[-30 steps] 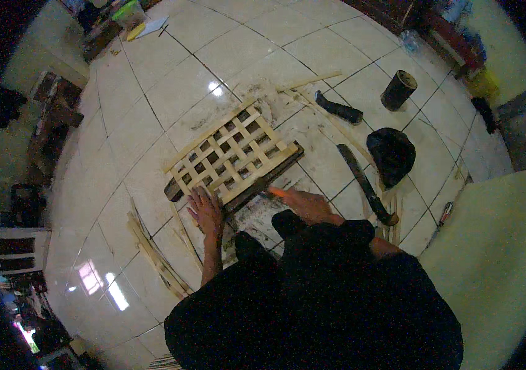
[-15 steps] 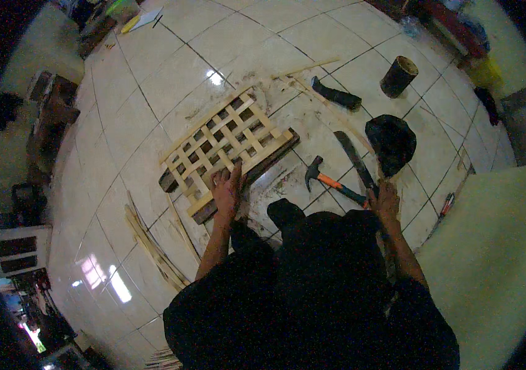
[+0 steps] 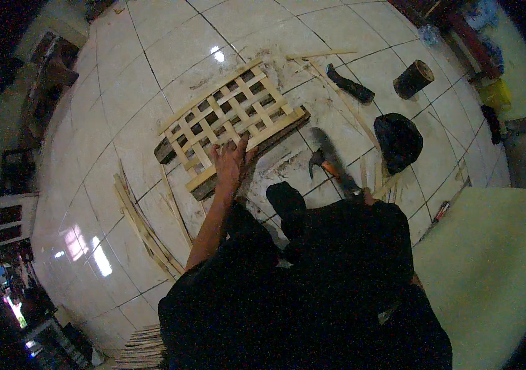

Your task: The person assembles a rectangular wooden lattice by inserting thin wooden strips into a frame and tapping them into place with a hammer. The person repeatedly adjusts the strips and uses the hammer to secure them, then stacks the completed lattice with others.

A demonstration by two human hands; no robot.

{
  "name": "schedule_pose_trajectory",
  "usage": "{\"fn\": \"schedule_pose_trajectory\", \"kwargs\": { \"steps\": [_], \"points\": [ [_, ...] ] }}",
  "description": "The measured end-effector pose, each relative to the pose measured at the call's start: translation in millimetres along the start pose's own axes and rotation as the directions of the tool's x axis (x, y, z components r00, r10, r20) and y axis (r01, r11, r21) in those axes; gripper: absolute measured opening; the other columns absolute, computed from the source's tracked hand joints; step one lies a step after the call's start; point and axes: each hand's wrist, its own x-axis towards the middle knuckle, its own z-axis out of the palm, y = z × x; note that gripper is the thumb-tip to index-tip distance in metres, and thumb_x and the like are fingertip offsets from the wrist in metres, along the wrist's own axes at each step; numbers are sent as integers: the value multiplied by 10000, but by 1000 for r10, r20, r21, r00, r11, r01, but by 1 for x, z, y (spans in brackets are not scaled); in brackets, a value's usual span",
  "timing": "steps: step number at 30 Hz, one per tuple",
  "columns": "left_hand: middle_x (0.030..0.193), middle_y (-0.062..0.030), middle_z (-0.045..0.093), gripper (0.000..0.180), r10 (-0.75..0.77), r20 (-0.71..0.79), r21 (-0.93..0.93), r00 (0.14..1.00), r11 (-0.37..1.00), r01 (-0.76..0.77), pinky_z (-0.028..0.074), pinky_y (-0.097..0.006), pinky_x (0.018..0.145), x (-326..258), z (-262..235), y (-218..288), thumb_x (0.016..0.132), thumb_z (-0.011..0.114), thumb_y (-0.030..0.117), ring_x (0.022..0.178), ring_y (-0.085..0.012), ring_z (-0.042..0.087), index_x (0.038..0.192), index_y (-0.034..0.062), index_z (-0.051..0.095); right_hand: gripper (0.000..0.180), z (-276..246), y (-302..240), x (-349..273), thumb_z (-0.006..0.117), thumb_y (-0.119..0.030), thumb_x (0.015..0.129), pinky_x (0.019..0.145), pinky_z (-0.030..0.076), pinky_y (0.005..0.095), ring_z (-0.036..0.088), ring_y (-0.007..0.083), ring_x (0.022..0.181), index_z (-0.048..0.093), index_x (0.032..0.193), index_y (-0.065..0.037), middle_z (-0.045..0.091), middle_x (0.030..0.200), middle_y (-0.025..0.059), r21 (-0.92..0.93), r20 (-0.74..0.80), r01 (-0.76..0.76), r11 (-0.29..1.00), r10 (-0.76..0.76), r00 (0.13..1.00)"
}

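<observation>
A lattice of pale bamboo strips [image 3: 232,114] lies on the white tiled floor, its near edge resting on a dark wooden bar [image 3: 278,132]. My left hand [image 3: 232,163] presses flat on the lattice's near edge with its fingers spread. A hammer with an orange handle [image 3: 323,165] lies just right of the lattice. Across it a long dark machete blade [image 3: 337,157] shows blurred. Only a sliver of my right hand [image 3: 368,197] shows, at the blade's handle end and gripping it; dark clothing hides the rest.
A black bag-like lump [image 3: 398,139], a dark cylinder [image 3: 414,79] and a dark sheath-like piece [image 3: 349,83] lie at the right. Loose bamboo strips [image 3: 145,228] lie at the left and a stack of them [image 3: 142,351] sits below. A pale mat [image 3: 491,246] covers the lower right.
My right hand left the hammer on the floor and moved right to the machete, which now shifts. My left hand slid along the lattice's near edge.
</observation>
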Motion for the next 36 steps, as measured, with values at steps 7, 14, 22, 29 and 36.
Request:
{"fn": "schedule_pose_trajectory", "kwargs": {
  "steps": [7,14,22,29,36],
  "points": [
    [1021,-132,657,415,-28,-11,-42,1000,999,27,270,-517,1002,-2,12,-7,845,624,433,1001,-288,601,1184,195,603,409,3,-52,-5,554,-381,889,722,486,454,617,358,859,513,1121,-47,632,929,172,61,40,93,994,-95,995],
    [970,-127,659,428,-73,-2,-61,997,995,73,266,-506,1009,-3,15,-7,848,608,451,978,-286,610,1181,183,608,424,-1,-78,0,537,-415,894,726,482,449,619,362,857,527,1096,-42,635,923,176,67,78,131,989,-136,988],
    [923,-108,666,387,-8,-34,-21,999,1000,8,303,-492,946,2,-4,-6,831,662,371,877,-265,626,1165,182,617,450,-10,-93,9,518,-454,900,730,477,443,620,367,855,543,1068,-37,639,916,182,82,147,131,988,-142,979],
    [895,-100,669,448,8,-45,-32,999,999,-10,322,-508,941,10,-1,-4,840,653,334,855,-262,628,1263,237,545,504,75,-32,57,628,-195,872,737,518,410,637,311,860,445,1336,-126,632,1048,130,519,84,330,789,-432,898],
    [845,-128,661,423,-169,257,107,952,984,145,489,-431,739,84,-111,-61,905,530,334,776,-320,636,1322,272,498,423,-5,-48,15,639,-320,866,712,512,399,654,279,774,529,1205,-93,678,921,113,633,46,65,772,-121,992]
  ]
}}
